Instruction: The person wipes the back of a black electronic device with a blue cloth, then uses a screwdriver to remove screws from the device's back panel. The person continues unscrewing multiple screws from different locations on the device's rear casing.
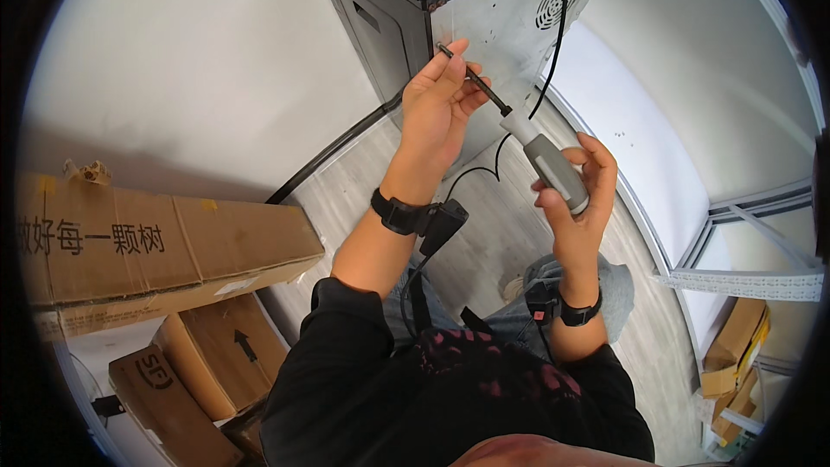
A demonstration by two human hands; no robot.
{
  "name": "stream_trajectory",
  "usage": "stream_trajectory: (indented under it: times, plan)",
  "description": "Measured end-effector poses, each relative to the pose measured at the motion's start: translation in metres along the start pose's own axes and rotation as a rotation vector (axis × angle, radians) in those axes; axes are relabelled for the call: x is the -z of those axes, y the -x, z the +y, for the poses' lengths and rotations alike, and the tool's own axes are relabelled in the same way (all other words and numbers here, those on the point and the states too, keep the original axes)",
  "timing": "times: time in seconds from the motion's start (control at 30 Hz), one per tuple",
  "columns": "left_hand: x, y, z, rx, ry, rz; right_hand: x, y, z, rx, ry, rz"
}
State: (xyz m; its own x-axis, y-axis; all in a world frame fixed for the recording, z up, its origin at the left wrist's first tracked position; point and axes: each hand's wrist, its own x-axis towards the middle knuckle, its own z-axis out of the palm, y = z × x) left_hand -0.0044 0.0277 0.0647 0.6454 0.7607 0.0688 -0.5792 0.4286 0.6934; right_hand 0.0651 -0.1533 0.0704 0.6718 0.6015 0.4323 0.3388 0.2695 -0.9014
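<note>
A screwdriver (pixel 556 171) with a grey handle and a long dark shaft slants across the space between my hands. Its tip points up and left, at the left edge of a pale metal panel (pixel 493 26) on a dark grey cabinet-like machine (pixel 376 22). Whether the tip sits in a screw is too small to tell. My left hand (pixel 441 99) is closed around the shaft near the tip, fingers beside the panel. Thumb and fingers of my right hand (pixel 584 195) grip the lower end of the handle.
A black cable (pixel 564 35) hangs down the panel past a round vent and curls over the wood-look floor (pixel 346 173). Cardboard boxes (pixel 173 242) are stacked at left. At right stand a white metal shelf frame (pixel 748 284) and more cartons (pixel 735 346).
</note>
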Motion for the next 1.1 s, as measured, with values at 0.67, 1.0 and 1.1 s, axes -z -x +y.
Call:
stream_trajectory:
  times: [0.67,1.0,1.1]
  plan:
    - [-0.014,0.003,0.004,0.041,-0.051,0.083,0.005,0.004,0.015,-0.130,0.117,-0.014]
    - [-0.003,-0.001,0.000,0.025,-0.104,0.050,0.017,-0.006,0.012,-0.569,-0.478,-0.180]
    - [-0.006,0.000,0.001,0.022,-0.079,0.047,0.011,-0.001,0.011,-0.449,-0.214,-0.074]
